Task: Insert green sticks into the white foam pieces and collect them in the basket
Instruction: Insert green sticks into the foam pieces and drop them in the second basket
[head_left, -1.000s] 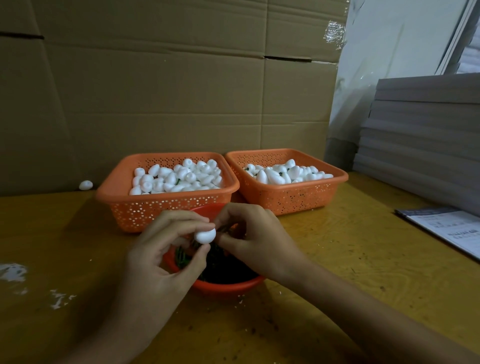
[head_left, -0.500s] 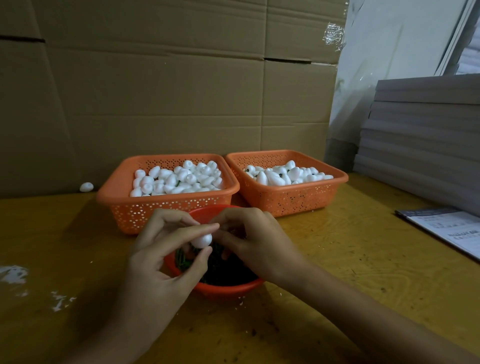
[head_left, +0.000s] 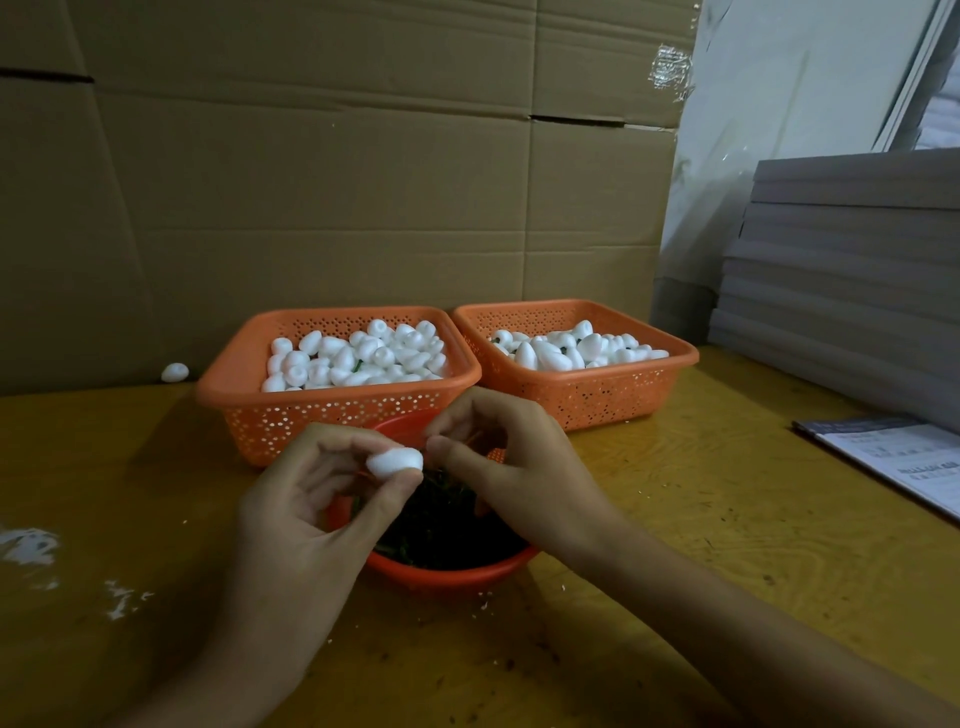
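Left hand (head_left: 311, 512) pinched a white, egg-shaped foam piece (head_left: 395, 462); right hand's (head_left: 519, 473) grip unclear. Orange baskets (head_left: 337, 410) at twelve o'clock held more.

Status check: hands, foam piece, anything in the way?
Left hand pinches foam piece. Right hand pinched at its end, stick not visible. Bowl below hands; nothing in the way.

The bench (head_left: 727, 519) is yellowish wood with visible grain and a faint sheen. The left basket (head_left: 332, 415) and the right basket (head_left: 597, 400) are perforated orange plastic. The bowl (head_left: 452, 574) is smooth, glossy red plastic. The foam piece (head_left: 395, 462) is matt white. Behind stands matt brown cardboard (head_left: 311, 208), patched with shiny clear tape (head_left: 670, 70).
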